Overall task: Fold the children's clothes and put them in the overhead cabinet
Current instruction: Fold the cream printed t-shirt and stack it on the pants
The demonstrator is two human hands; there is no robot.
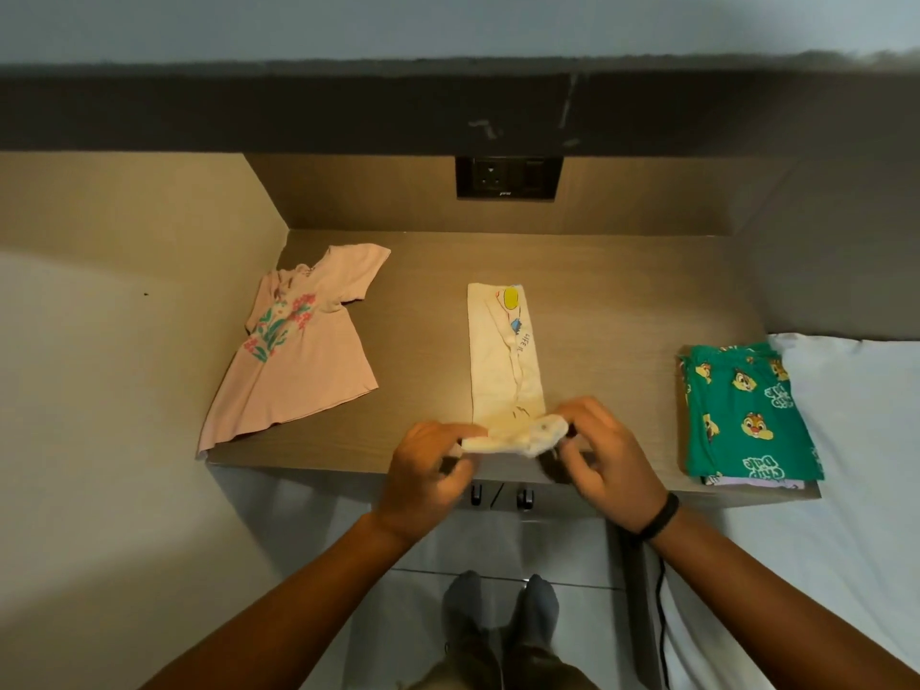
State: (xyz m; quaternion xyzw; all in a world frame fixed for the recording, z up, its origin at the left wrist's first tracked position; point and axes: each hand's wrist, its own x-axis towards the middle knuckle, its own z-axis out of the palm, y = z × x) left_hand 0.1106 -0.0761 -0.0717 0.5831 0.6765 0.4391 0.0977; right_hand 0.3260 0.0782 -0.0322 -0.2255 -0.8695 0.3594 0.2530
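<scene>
Hands, left hand and right hand, pinch cream garment near edge.

Both my forearms reach forward, wrists close together. My left hand has its fingers curled and thumb extended forward, pinching. My right hand, palm down with a black band on the wrist, curls its fingers in a pinch too.

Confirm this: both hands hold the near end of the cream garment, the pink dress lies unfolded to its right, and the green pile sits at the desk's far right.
Wrong on one point: the head view shows the pink dress lying unfolded to the left of the cream garment. Both hands, left hand and right hand, hold its near end; the green pile sits far right.
</scene>
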